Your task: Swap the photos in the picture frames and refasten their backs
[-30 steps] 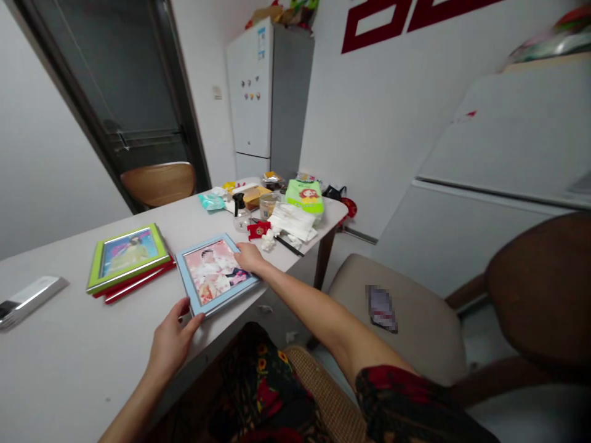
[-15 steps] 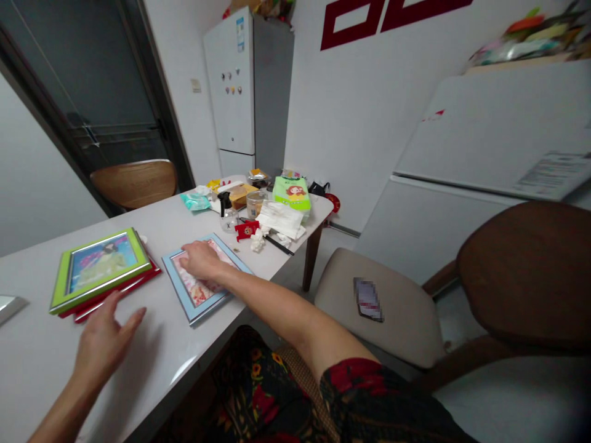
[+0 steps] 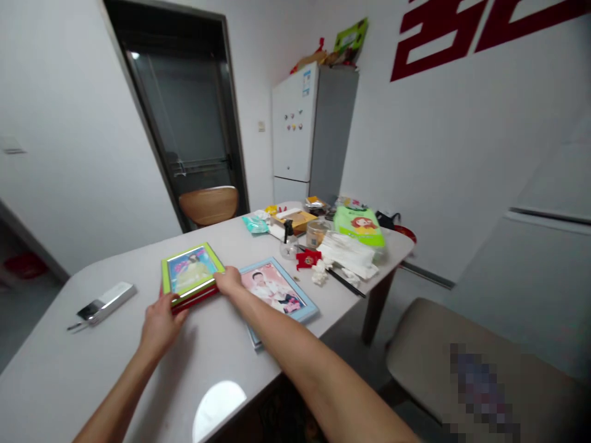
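Observation:
A green picture frame point(image 3: 192, 271) lies on top of a red picture frame point(image 3: 196, 299), the two now lined up as a stack on the table. My left hand point(image 3: 161, 323) grips the stack at its near left corner, thumb along the front edge. At the right side, my right hand point(image 3: 228, 281) holds the same stack, its fingers partly hidden. A light blue picture frame point(image 3: 272, 292) with a photo of a person lies flat just to the right, partly covered by my right forearm.
On the white table point(image 3: 124, 351), a silver-and-black device point(image 3: 106, 303) lies at left. Toward the far right are a spray bottle point(image 3: 289, 241), a clear cup point(image 3: 318, 234), tissues point(image 3: 348, 253) and a green tissue pack point(image 3: 359, 226). A padded chair point(image 3: 425, 344) stands at right.
My right hand has left the blue frame and taken the right side of the stack. My left hand has closed on its left corner. The green and red frames are better aligned. The view has swung left.

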Motion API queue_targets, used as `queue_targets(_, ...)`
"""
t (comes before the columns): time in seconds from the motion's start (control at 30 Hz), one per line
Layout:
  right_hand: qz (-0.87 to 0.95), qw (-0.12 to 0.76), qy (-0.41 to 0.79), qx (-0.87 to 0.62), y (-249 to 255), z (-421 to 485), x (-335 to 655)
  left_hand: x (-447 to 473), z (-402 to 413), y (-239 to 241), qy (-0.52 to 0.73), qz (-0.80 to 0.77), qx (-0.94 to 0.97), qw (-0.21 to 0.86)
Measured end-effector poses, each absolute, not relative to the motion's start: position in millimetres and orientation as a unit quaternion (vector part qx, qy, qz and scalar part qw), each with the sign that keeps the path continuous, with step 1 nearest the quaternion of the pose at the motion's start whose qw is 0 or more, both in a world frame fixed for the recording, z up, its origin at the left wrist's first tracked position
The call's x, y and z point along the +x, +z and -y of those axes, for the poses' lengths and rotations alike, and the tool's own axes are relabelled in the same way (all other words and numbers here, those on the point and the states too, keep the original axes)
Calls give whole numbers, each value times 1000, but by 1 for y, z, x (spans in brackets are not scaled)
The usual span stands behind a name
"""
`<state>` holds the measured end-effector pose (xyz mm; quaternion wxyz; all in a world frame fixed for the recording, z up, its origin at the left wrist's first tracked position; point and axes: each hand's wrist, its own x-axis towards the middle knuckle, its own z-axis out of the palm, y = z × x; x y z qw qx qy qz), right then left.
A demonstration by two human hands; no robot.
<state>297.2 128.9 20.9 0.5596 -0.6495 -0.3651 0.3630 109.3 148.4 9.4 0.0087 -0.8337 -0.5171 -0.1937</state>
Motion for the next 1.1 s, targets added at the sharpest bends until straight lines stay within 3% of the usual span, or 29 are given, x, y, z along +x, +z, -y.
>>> queue_targets(0.17,291,616,441,-584,21,-136,281,106,-120,14,-256,542,-798,-62)
queue_targets(0.43,269,725,442,-454,44,-93,264,102,-74,26,-314,522,-779,-149)
queue_targets(0.57,365,742,356,-435,61,-43,248,101,-52,38,-383,454,-737,-321)
queue_targets(0.67,528,673,202,-477,66,2,237,98,-31,49,-475,380,-620,-496)
queue_targets(0.83,761,505,56,-403,46,51,216,77,6,53,-506,350,-474,-630)
queue_targets(1.0,857,364,76,-357,12,64,188,52,18,33,-493,333,-491,-636)
queue_targets(1.1,872,298,100,-376,-5,63,173,38,11,13,-492,397,-512,-582)
